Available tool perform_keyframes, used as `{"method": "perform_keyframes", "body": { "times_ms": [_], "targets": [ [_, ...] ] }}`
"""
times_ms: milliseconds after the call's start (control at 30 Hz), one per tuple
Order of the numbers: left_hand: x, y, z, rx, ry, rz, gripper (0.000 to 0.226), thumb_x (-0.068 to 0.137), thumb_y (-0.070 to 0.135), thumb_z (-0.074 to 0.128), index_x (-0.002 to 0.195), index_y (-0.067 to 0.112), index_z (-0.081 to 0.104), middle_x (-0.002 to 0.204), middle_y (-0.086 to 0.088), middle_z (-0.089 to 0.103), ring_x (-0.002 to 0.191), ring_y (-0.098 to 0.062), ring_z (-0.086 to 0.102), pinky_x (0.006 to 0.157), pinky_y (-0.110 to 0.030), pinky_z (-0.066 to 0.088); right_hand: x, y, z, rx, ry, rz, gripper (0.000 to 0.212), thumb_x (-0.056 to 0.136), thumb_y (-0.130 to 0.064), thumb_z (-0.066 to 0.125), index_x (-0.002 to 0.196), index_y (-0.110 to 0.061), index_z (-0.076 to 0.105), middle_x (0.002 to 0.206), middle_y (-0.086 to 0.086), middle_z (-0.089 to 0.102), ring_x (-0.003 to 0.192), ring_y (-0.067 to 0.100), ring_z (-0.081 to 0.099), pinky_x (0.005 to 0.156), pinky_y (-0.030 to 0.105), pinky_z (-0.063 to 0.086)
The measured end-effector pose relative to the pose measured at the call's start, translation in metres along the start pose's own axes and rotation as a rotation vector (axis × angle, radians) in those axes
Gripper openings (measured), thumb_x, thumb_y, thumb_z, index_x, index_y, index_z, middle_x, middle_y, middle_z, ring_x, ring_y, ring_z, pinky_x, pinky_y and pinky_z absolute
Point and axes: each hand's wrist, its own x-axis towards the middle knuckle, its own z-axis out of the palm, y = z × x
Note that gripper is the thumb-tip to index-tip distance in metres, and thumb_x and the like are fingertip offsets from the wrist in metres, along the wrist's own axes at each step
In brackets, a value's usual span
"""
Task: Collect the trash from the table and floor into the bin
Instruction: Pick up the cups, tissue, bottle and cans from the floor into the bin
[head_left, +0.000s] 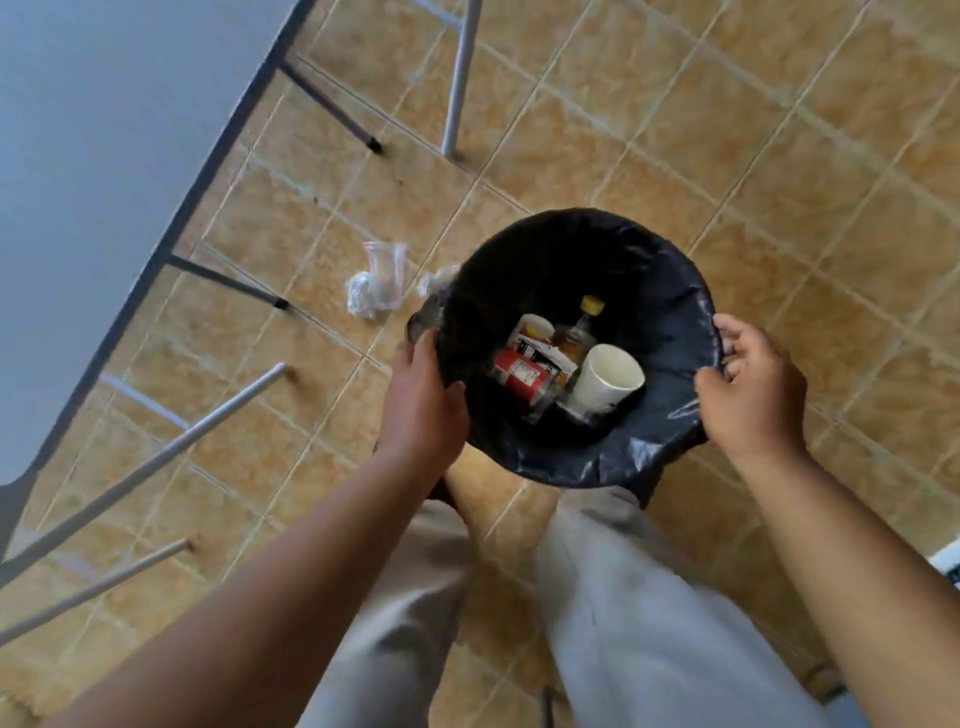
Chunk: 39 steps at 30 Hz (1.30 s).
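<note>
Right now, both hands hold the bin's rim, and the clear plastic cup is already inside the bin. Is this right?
Not quite. The head view shows the clear plastic cup lying on the floor beside the bin, not inside. The left hand and right hand do hold the rim.

both arms stretched down — left hand (423, 400), right hand (753, 387) curled, gripping.

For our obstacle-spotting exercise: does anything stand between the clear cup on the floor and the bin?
Only a small piece of crumpled plastic lies on the tiles between the cup and the bin. The bin's mouth is open. The left hand and right hand both grip its rim.
</note>
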Motion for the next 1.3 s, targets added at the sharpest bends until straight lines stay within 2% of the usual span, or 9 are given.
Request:
{"method": "perform_keyframes", "body": {
  "times_ms": [100, 200, 367, 567, 733, 1000, 1100, 1233, 1300],
  "targets": [
    [0.063, -0.001, 0.023, -0.013, 0.032, 0.095, 0.063, 0.09, 0.01, 0.062, 0.147, 0.017, 0.038, 0.137, -0.011, 0.046, 0.125, -0.032, 0.048, 0.101, -0.034, 0.041, 0.055, 0.007, 0.03, 0.053, 0.077, -0.062, 0.054, 0.083, -0.002, 0.06, 0.135, -0.018, 0.059, 0.115, 0.012, 0.064, 0.088, 0.029, 0.061, 0.085, 0.034, 0.049],
    [0.127, 0.004, 0.037, -0.026, 0.114, 0.203, 0.061, 0.087, 0.01, 0.063, 0.144, 0.016, 0.044, 0.129, -0.009, 0.049, 0.118, -0.028, 0.05, 0.092, -0.026, 0.038, 0.113, 0.002, 0.052, 0.091, 0.15, -0.144, 0.052, 0.082, -0.004, 0.059, 0.133, -0.018, 0.06, 0.115, 0.01, 0.066, 0.078, 0.024, 0.058, 0.08, 0.027, 0.043],
    [0.214, 0.013, 0.044, -0.044, 0.26, 0.349, 0.058, 0.084, 0.013, 0.064, 0.14, 0.018, 0.05, 0.123, -0.008, 0.053, 0.108, -0.025, 0.055, 0.089, -0.023, 0.037, 0.187, -0.011, 0.077, 0.139, 0.227, -0.265, 0.05, 0.083, -0.006, 0.062, 0.132, -0.017, 0.06, 0.105, 0.001, 0.065, 0.083, 0.029, 0.066, 0.084, 0.036, 0.054],
    [0.286, 0.013, 0.034, -0.141, 0.306, 0.471, 0.058, 0.071, 0.034, 0.06, 0.128, 0.025, 0.058, 0.115, -0.007, 0.059, 0.095, -0.033, 0.066, 0.089, -0.05, 0.055, 0.238, -0.024, 0.081, 0.202, 0.204, -0.395, 0.049, 0.084, -0.012, 0.065, 0.129, -0.028, 0.061, 0.101, -0.003, 0.067, 0.088, 0.029, 0.071, 0.088, 0.049, 0.058],
    [0.308, 0.009, 0.029, -0.203, 0.312, 0.591, 0.056, 0.071, 0.044, 0.06, 0.127, 0.039, 0.051, 0.109, -0.003, 0.055, 0.089, -0.032, 0.068, 0.081, -0.055, 0.057, 0.251, -0.029, 0.084, 0.221, 0.206, -0.435, 0.049, 0.088, -0.014, 0.067, 0.135, -0.027, 0.06, 0.097, 0.01, 0.07, 0.089, 0.032, 0.072, 0.09, 0.053, 0.057],
    [0.311, 0.002, 0.03, -0.236, 0.318, 0.624, 0.062, 0.079, 0.05, 0.057, 0.138, 0.032, 0.048, 0.106, 0.003, 0.046, 0.073, -0.021, 0.069, 0.07, -0.049, 0.06, 0.249, -0.036, 0.089, 0.246, 0.219, -0.431, 0.053, 0.094, -0.016, 0.065, 0.145, -0.024, 0.051, 0.1, 0.024, 0.071, 0.09, 0.037, 0.071, 0.09, 0.053, 0.058],
    [0.314, -0.002, 0.032, -0.214, 0.342, 0.67, 0.058, 0.082, 0.051, 0.056, 0.137, 0.034, 0.047, 0.106, 0.004, 0.045, 0.075, -0.017, 0.067, 0.063, -0.034, 0.056, 0.252, -0.037, 0.088, 0.129, 0.23, -0.474, 0.052, 0.094, -0.022, 0.064, 0.145, -0.025, 0.053, 0.118, 0.017, 0.067, 0.088, 0.03, 0.067, 0.087, 0.039, 0.055],
    [0.313, -0.005, 0.031, -0.106, 0.37, 0.707, 0.06, 0.084, 0.055, 0.049, 0.139, 0.031, 0.047, 0.107, 0.003, 0.046, 0.079, -0.009, 0.058, 0.064, -0.008, 0.039, 0.246, -0.046, 0.079, -0.102, 0.378, -0.575, 0.052, 0.096, -0.034, 0.063, 0.142, -0.012, 0.054, 0.138, 0.017, 0.051, 0.125, 0.035, 0.05, 0.104, 0.038, 0.04],
    [0.312, -0.006, 0.032, -0.069, 0.375, 0.697, 0.065, 0.087, 0.053, 0.047, 0.146, 0.026, 0.043, 0.108, 0.002, 0.045, 0.08, -0.011, 0.054, 0.066, -0.007, 0.036, 0.233, -0.059, 0.076, -0.144, 0.502, -0.774, 0.054, 0.098, -0.037, 0.059, 0.139, -0.003, 0.055, 0.136, 0.022, 0.051, 0.13, 0.04, 0.043, 0.108, 0.042, 0.037]
  ]
}}
